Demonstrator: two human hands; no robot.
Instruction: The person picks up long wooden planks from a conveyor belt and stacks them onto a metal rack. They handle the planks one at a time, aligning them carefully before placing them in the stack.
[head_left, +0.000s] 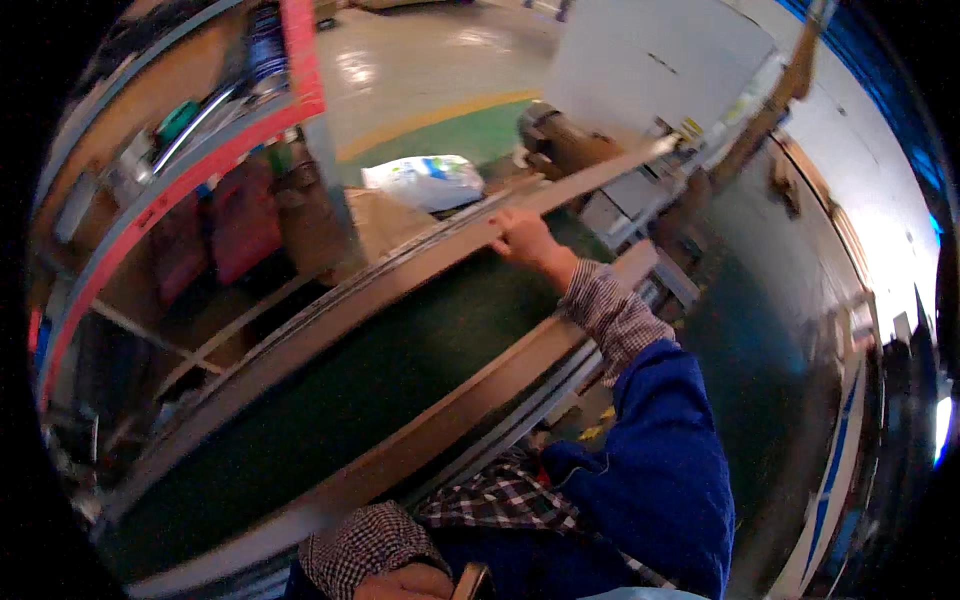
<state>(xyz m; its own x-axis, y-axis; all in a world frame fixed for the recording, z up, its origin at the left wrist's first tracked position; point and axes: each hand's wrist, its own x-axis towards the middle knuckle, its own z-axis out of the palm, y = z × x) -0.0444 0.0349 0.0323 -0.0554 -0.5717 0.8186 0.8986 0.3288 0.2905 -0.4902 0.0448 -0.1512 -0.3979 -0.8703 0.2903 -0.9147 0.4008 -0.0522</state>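
Note:
My right hand (529, 241) reaches across a long dark green surface (360, 352), with its fingers at the inner edge of the far brown board (405, 266). Blur hides whether they grip that board. Another long brown board (450, 397) runs along the near side, below my right forearm. Only part of my left hand (409, 583) shows at the bottom edge, close to my body. Beside it is the end of a narrow brown piece (472, 581); its fingers are hidden, so their hold on it cannot be told.
A shelf rack with a red and grey edge (217, 146) stands at the left, loaded with mixed items. Beyond the far board lies a white plastic bag (427, 182) near cardboard (386, 221). A large white panel (652, 67) stands behind, at the upper right.

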